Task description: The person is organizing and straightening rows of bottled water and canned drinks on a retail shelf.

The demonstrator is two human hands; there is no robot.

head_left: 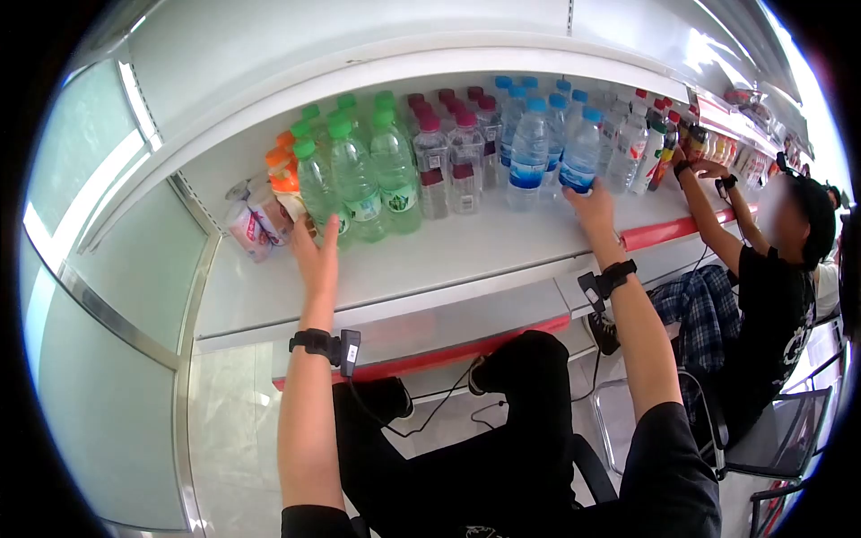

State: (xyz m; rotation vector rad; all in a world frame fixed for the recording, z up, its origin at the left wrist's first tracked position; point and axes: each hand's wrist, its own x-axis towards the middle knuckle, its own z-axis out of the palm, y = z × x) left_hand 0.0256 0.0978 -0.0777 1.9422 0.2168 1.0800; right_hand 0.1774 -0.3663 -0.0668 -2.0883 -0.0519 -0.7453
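The left hand [317, 258] is at the foot of the nearest green bottle [317, 184], its thumb and fingers parted in a V; whether it has hold of that bottle or only touches it, I cannot tell. 2 more green bottles stand in the same front row, just right of this hand, with others behind them. Orange-capped bottles [282, 170] are just beyond its fingertips, and pink tubs [247, 229] sit to its left.

The right hand [594, 212] is at the base of a blue bottle [581, 154], half closed, thumb and fingers curved about the lower end; how firm the hold is, I cannot tell. Another blue-capped water bottle [529, 157] stands just left of it. Between the 2 hands, 2 pink-capped bottles [465, 170] stand in front of darker caps. All are on the white shelf [430, 255].

Each wrist wears a black strap [314, 342]. Well right of the right hand, a co-worker [778, 305] reaches both arms to the bottles there.
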